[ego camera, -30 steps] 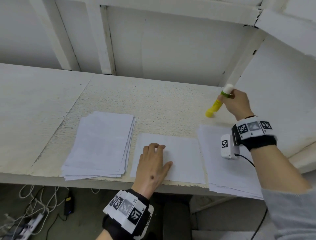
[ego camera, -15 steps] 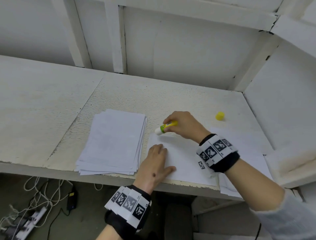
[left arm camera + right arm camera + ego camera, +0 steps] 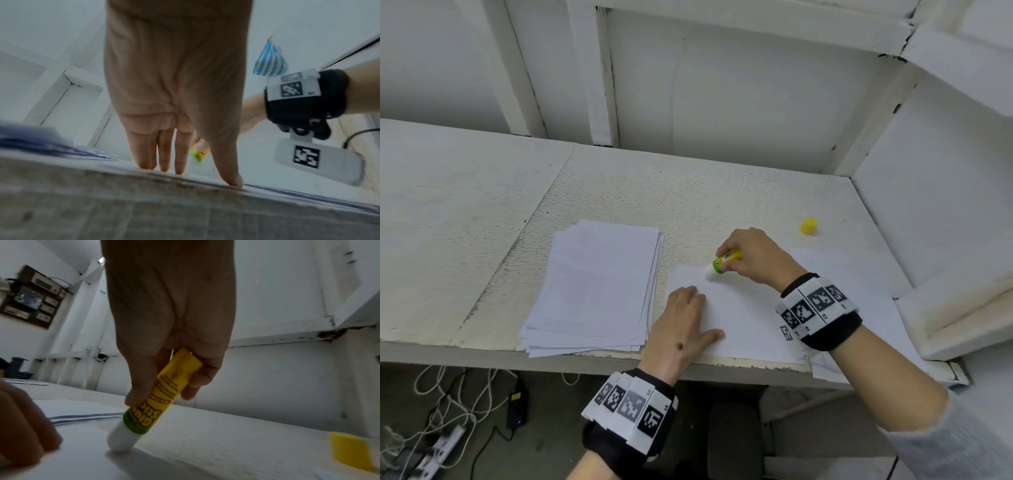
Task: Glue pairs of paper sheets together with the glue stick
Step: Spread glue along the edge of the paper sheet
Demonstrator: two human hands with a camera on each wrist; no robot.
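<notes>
A single white sheet (image 3: 739,318) lies at the shelf's front edge, between two paper piles. My right hand (image 3: 751,255) grips the yellow glue stick (image 3: 726,260) (image 3: 162,395), tilted, with its white tip pressed on the sheet's far left corner. My left hand (image 3: 683,325) (image 3: 180,113) lies flat on the sheet's near left part, fingers straight, holding it down. The glue stick's yellow cap (image 3: 808,226) (image 3: 353,449) stands alone on the shelf to the far right.
A thick stack of white sheets (image 3: 599,284) sits left of the single sheet. Another pile (image 3: 859,284) lies to the right under my right forearm. White walls close the shelf at the back and right. Cables and a power strip (image 3: 438,448) lie on the floor below.
My right hand carried the uncapped glue stick from the far right to the sheet's far left corner and set its tip on the paper. The cap stayed on the shelf. My left hand held still.
</notes>
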